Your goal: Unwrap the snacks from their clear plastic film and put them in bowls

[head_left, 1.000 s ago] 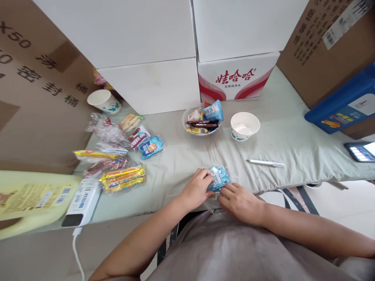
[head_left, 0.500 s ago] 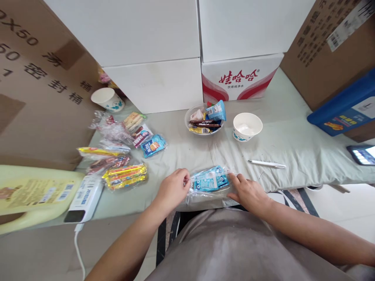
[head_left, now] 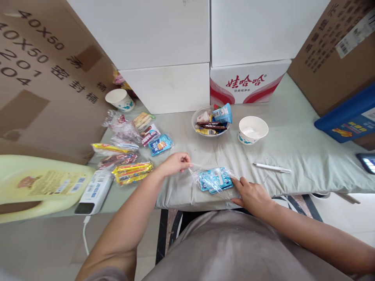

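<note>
A clear plastic bag [head_left: 202, 171] with several blue snack packets [head_left: 216, 178] in it lies near the front edge of the cloth-covered surface. My left hand [head_left: 177, 163] pinches the bag's left end and draws the film taut, slightly raised. At the bag's right end, my right hand [head_left: 252, 194] has its thumb and fingers closed on the plastic. Just beyond sits a clear round bowl [head_left: 208, 133] of mixed wrapped snacks. To its right stands a white paper cup [head_left: 252, 130] with something whitish inside, and a white pen [head_left: 272, 168] lies in front of the cup.
Wrapped snacks [head_left: 133, 173] are heaped at the left, beside a white power bank [head_left: 95, 192] with a cable and a yellow jug [head_left: 49, 187]. Another paper cup [head_left: 120, 100] leans behind them. White cartons [head_left: 166, 88] wall off the back; a phone [head_left: 366, 162] lies far right.
My left hand has moved up and away with the bag's left end, stretching the film out. My right hand stays on the right end. The whole view has shifted slightly.
</note>
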The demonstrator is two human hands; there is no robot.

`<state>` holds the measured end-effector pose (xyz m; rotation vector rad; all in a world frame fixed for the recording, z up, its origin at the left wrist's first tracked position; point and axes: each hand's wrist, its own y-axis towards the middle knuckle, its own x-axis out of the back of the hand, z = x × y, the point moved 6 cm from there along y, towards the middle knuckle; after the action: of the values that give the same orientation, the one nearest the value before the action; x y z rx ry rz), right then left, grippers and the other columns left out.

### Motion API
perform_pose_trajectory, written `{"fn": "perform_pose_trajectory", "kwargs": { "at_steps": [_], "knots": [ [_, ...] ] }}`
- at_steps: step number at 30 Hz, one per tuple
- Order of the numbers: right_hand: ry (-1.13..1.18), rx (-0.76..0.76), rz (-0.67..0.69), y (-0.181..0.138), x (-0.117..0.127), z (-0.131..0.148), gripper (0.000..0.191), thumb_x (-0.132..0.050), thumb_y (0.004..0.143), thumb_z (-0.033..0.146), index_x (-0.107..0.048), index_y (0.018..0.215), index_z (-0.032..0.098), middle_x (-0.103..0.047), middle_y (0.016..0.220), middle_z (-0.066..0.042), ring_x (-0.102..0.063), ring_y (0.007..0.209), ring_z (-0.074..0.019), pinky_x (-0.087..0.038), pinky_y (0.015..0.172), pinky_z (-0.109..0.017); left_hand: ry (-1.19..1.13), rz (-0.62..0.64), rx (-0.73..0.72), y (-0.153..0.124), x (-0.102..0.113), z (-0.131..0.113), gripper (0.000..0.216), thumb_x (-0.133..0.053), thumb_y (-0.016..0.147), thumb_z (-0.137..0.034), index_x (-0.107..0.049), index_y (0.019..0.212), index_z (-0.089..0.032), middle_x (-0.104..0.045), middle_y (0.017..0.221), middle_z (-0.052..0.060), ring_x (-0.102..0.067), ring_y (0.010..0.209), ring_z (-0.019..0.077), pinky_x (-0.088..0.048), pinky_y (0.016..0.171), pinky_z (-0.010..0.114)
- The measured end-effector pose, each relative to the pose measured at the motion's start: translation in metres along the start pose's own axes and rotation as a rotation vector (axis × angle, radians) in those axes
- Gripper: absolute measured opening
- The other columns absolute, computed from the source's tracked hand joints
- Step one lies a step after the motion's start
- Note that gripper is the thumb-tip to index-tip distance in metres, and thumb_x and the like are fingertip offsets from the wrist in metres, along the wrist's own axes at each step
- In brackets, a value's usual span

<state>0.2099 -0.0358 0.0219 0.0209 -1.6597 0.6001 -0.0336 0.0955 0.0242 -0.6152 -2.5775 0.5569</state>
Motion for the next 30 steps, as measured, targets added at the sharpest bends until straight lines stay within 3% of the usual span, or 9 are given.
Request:
{"fn": "perform_pose_trajectory", "kwargs": {
  "at_steps": [3, 6, 9, 10, 12, 14, 17, 24, 30],
  "knots": [
    [0.015, -0.007, 0.014, 0.000, -0.002, -0.001, 0.071, -0.061, 0.087, 0.052, -0.037, 0.142, 0.014, -0.063, 0.105, -0.014, -0.069, 0.078, -0.0252, -0.046, 0.060, -0.030, 0.159, -0.141, -0.074, 0.019, 0.032, -0.019, 0.021, -0.075, 0.059, -0.025, -0.057, 0.062, -0.016, -0.053, 0.052, -0.005, -0.046, 0.044, 0.0078, -0.036, 0.047, 0.019],
    [0.043, -0.037, 0.035, 0.001, -0.003, -0.004, 0.074, -0.062, 0.086, 0.053, -0.037, 0.142, 0.011, -0.065, 0.103, -0.016, -0.070, 0.081, -0.0264, -0.048, 0.063, -0.031, 0.208, -0.604, -0.165, 0.011, 0.063, -0.043, 0.009, -0.066, 0.071, -0.021, -0.060, 0.076, -0.017, -0.059, 0.066, -0.003, -0.053, 0.054, 0.0100, -0.043, 0.056, 0.022],
    [0.082, -0.064, 0.028, 0.004, -0.001, -0.009, 0.085, -0.061, 0.085, 0.056, -0.027, 0.148, 0.010, -0.069, 0.099, -0.016, -0.070, 0.083, -0.0274, -0.048, 0.066, -0.032, 0.354, -0.894, -0.431, -0.021, 0.040, -0.069, 0.013, -0.052, 0.085, -0.023, -0.061, 0.093, -0.017, -0.065, 0.087, 0.003, -0.061, 0.078, 0.0139, -0.049, 0.075, 0.026],
    [0.098, -0.073, 0.026, 0.005, 0.000, -0.011, 0.088, -0.060, 0.085, 0.057, -0.024, 0.149, 0.009, -0.070, 0.097, -0.016, -0.070, 0.084, -0.0280, -0.048, 0.067, -0.033, 0.429, -0.751, -0.543, -0.026, 0.015, -0.074, 0.017, -0.048, 0.089, -0.024, -0.062, 0.096, -0.018, -0.066, 0.091, 0.004, -0.062, 0.083, 0.0148, -0.049, 0.079, 0.028],
    [0.128, -0.095, 0.031, 0.009, 0.002, -0.016, 0.089, -0.056, 0.087, 0.057, -0.020, 0.151, 0.007, -0.072, 0.093, -0.016, -0.071, 0.084, -0.0289, -0.048, 0.067, -0.033, 0.653, -0.204, -0.803, -0.038, -0.055, -0.075, 0.019, -0.051, 0.090, -0.026, -0.063, 0.105, -0.020, -0.067, 0.104, 0.005, -0.061, 0.101, 0.0178, -0.047, 0.093, 0.032],
    [0.145, -0.126, 0.038, 0.013, 0.005, -0.022, 0.088, -0.054, 0.089, 0.057, -0.020, 0.151, 0.005, -0.072, 0.088, -0.016, -0.071, 0.084, -0.0299, -0.048, 0.067, -0.034, 0.858, -0.007, -0.905, -0.055, -0.099, -0.062, 0.025, -0.055, 0.089, -0.024, -0.061, 0.113, -0.020, -0.065, 0.114, 0.008, -0.056, 0.114, 0.0227, -0.039, 0.105, 0.040],
    [0.155, -0.204, 0.079, 0.016, 0.008, -0.035, 0.087, -0.053, 0.090, 0.056, -0.019, 0.152, 0.004, -0.072, 0.088, -0.017, -0.071, 0.085, -0.0310, -0.048, 0.068, -0.035, 1.052, 0.060, -0.840, -0.071, -0.119, -0.040, 0.019, -0.048, 0.093, -0.015, -0.065, 0.100, -0.019, -0.067, 0.096, 0.008, -0.060, 0.101, 0.0226, -0.039, 0.103, 0.044],
    [0.199, -0.263, 0.068, 0.018, 0.019, -0.056, 0.071, -0.044, 0.093, 0.058, -0.036, 0.146, 0.012, -0.073, 0.093, -0.015, -0.070, 0.089, -0.0314, -0.048, 0.069, -0.035, 1.029, 0.274, -0.489, -0.096, -0.100, -0.012, 0.011, -0.071, 0.078, -0.022, -0.065, 0.087, -0.023, -0.067, 0.083, 0.003, -0.064, 0.080, 0.0219, -0.049, 0.071, 0.031],
    [0.159, -0.205, -0.228, 0.021, 0.039, -0.049, 0.040, -0.045, 0.097, 0.041, -0.056, 0.126, 0.017, -0.071, 0.095, -0.011, -0.069, 0.080, -0.0242, -0.048, 0.067, -0.031, 0.776, -0.074, -0.615, -0.067, -0.103, -0.041, 0.020, -0.045, 0.095, -0.020, -0.065, 0.092, -0.020, -0.067, 0.092, 0.005, -0.064, 0.088, 0.0192, -0.052, 0.079, 0.032]
  ]
}}
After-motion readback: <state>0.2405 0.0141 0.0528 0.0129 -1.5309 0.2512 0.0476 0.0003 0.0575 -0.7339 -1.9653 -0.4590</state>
